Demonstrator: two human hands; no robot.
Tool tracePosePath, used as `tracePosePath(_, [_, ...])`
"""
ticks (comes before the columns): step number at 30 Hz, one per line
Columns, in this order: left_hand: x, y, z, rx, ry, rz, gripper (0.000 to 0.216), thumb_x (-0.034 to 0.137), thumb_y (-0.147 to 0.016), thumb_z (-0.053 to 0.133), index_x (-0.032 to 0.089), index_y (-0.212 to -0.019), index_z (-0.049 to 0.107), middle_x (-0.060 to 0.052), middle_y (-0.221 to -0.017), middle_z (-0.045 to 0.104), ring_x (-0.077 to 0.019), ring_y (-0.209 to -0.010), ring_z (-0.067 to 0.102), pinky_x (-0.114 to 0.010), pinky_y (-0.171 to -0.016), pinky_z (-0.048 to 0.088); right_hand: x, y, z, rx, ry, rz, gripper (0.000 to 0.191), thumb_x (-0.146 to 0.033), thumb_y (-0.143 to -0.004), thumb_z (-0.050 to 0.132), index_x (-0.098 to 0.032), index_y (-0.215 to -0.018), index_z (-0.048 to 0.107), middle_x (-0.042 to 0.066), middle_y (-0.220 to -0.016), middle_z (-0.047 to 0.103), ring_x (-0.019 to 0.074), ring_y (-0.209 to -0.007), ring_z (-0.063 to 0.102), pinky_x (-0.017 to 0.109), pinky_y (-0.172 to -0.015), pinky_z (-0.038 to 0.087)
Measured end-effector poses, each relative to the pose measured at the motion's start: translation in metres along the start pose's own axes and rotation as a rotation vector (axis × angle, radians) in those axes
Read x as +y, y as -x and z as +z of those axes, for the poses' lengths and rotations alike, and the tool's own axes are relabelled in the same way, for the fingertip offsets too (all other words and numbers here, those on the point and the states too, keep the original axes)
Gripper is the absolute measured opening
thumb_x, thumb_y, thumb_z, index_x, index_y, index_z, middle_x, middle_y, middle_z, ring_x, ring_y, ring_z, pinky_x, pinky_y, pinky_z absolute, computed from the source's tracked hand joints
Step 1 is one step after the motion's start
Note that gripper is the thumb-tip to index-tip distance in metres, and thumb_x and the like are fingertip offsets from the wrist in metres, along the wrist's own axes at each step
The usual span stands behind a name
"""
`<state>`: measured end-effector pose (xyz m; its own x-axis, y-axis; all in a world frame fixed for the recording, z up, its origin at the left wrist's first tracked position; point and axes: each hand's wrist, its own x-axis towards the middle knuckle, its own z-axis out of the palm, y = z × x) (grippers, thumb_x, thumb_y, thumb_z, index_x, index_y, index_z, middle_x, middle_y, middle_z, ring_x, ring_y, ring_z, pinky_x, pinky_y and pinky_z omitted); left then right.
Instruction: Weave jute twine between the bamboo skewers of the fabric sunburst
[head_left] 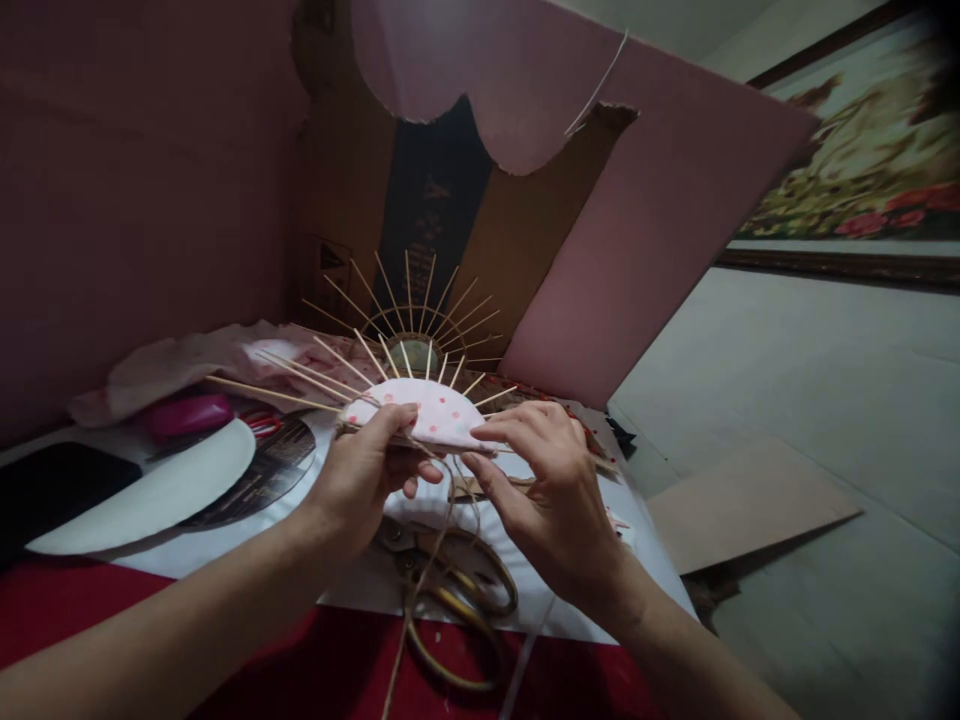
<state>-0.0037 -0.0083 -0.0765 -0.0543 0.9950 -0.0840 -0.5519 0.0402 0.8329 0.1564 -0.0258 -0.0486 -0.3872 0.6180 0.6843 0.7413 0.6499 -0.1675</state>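
A round piece covered in white cloth with red dots (433,408) has several thin wooden sticks (319,372) fanning out from its edge. My left hand (367,475) grips its near left edge, thumb on top. My right hand (544,480) pinches its near right edge with curled fingers. A length of brown twine (431,560) hangs from the piece between my hands. Large scissors with gold handles (457,600) lie on the white sheet (540,600) under my hands.
A pink-covered cardboard backdrop (637,250) stands behind. To the left lie a white paper half-circle (172,490), a pink stapler (187,412), a dark phone-like slab (52,485) and pink cloth (195,360). A cardboard sheet (742,500) lies on the tiled floor at right.
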Motion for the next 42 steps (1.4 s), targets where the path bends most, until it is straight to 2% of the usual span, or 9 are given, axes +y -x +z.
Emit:
tracePosePath(3, [-0.002,-0.001,0.000,-0.013,-0.049,0.087,0.017,0.027,-0.073,0.062,0.011,-0.070,0.057,-0.004,-0.054,0.062,-0.0147,-0.042,0.059,-0.019,-0.034,0.036,-0.005,0.003,0.002,0.016,-0.019,-0.032,0.010,-0.024,-0.084,0.062,-0.020,-0.093,0.066,0.004,-0.093,0.065,0.0239,-0.095,0.050,0.041,-0.083,0.035])
tracePosePath(9, [-0.009,0.005,0.001,-0.128,-0.092,0.205,0.020,0.032,-0.073,0.068,0.013,-0.074,0.063,-0.003,-0.063,0.066,-0.0129,-0.054,0.060,-0.022,-0.048,0.046,-0.014,0.010,0.015,-0.012,-0.020,-0.081,0.009,-0.026,-0.084,0.060,-0.017,-0.086,0.065,0.006,-0.089,0.065,0.0259,-0.091,0.050,0.042,-0.081,0.035])
tracePosePath(13, [-0.015,0.006,-0.001,-0.184,-0.170,0.227,0.021,0.034,-0.076,0.067,0.014,-0.072,0.065,-0.001,-0.065,0.064,-0.0130,-0.061,0.059,-0.025,-0.058,0.049,-0.013,0.013,0.024,0.072,0.084,-0.133,0.011,-0.022,-0.084,0.057,-0.014,-0.078,0.062,0.009,-0.081,0.063,0.0268,-0.087,0.051,0.043,-0.078,0.035])
tracePosePath(16, [-0.018,0.006,-0.004,-0.170,-0.267,0.292,0.020,0.036,-0.077,0.067,0.015,-0.073,0.066,0.000,-0.066,0.063,-0.0131,-0.065,0.058,-0.026,-0.064,0.049,-0.012,0.012,0.027,0.123,0.128,-0.156,0.017,-0.019,-0.086,0.052,-0.015,-0.070,0.058,0.007,-0.072,0.060,0.0250,-0.081,0.051,0.042,-0.076,0.035])
tracePosePath(20, [-0.015,0.010,-0.004,-0.158,-0.398,0.360,0.022,0.039,-0.079,0.064,0.017,-0.079,0.067,-0.002,-0.074,0.065,-0.0149,-0.072,0.058,-0.026,-0.067,0.048,-0.011,0.011,0.024,0.088,0.088,-0.141,0.013,-0.016,-0.081,0.053,-0.015,-0.069,0.056,0.006,-0.072,0.059,0.0237,-0.079,0.051,0.041,-0.076,0.035])
tracePosePath(25, [-0.003,0.019,0.005,-0.224,-0.531,0.418,0.024,0.038,-0.084,0.058,0.018,-0.071,0.063,0.001,-0.065,0.058,-0.0116,-0.063,0.054,-0.022,-0.060,0.045,-0.011,0.010,0.019,0.005,0.058,-0.089,0.006,-0.013,-0.075,0.055,-0.015,-0.069,0.054,0.006,-0.074,0.059,0.0234,-0.080,0.050,0.040,-0.076,0.035])
tracePosePath(30, [-0.002,0.021,0.005,-0.193,-0.592,0.455,0.024,0.036,-0.082,0.061,0.017,-0.067,0.063,0.001,-0.060,0.058,-0.0113,-0.056,0.054,-0.020,-0.050,0.043,-0.007,0.008,0.014,-0.038,0.016,-0.007,0.009,-0.012,-0.075,0.055,-0.017,-0.069,0.053,0.005,-0.075,0.057,0.0218,-0.078,0.049,0.036,-0.071,0.037])
tracePosePath(36, [-0.003,0.017,0.001,-0.195,-0.658,0.430,0.029,0.043,-0.083,0.057,0.017,-0.081,0.069,-0.005,-0.071,0.066,-0.0174,-0.062,0.063,-0.022,-0.045,0.045,0.001,0.003,0.000,-0.032,-0.142,0.066,0.014,-0.008,-0.080,0.052,-0.017,-0.085,0.061,0.005,-0.083,0.061,0.0205,-0.082,0.054,0.034,-0.073,0.041])
tracePosePath(42, [-0.001,0.018,-0.003,-0.243,-0.597,0.443,0.023,0.037,-0.081,0.061,0.017,-0.085,0.069,-0.005,-0.072,0.067,-0.0182,-0.063,0.062,-0.023,-0.047,0.042,0.004,-0.001,-0.014,-0.002,-0.154,0.088,0.012,-0.010,-0.080,0.056,-0.018,-0.081,0.065,0.004,-0.081,0.063,0.0194,-0.081,0.056,0.035,-0.074,0.041])
